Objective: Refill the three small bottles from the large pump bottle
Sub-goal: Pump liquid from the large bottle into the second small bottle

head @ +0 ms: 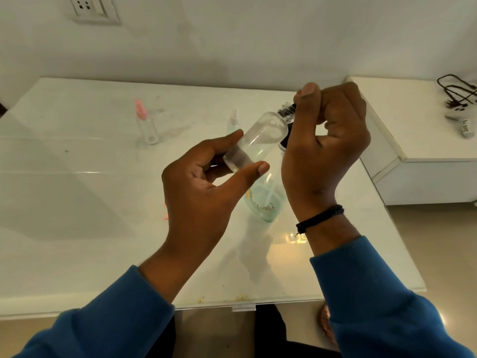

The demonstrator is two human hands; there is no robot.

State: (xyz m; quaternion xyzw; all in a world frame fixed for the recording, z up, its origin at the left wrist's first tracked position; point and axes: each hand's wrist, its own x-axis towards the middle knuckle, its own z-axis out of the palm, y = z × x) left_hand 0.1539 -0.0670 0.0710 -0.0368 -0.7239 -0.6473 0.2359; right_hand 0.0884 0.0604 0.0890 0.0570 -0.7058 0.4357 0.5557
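Note:
My left hand (206,174) holds a small clear bottle (258,138) tilted in the air, thumb and fingers around its base. At the bottle's neck, my right hand (327,140) grips the black cap (287,111). Behind and below my hands stands the large clear pump bottle (265,200), mostly hidden, with a little liquid at its bottom. A small bottle with a pink top (147,122) stands upright at the back left of the table. Another small bottle with a pale top (232,122) stands behind my left fingers, partly hidden.
The glossy white table (90,202) runs to a front edge near my body. A lower white cabinet (413,140) stands to the right, carrying black cables and a white adapter (459,109). A wall socket (90,9) sits high on the left wall.

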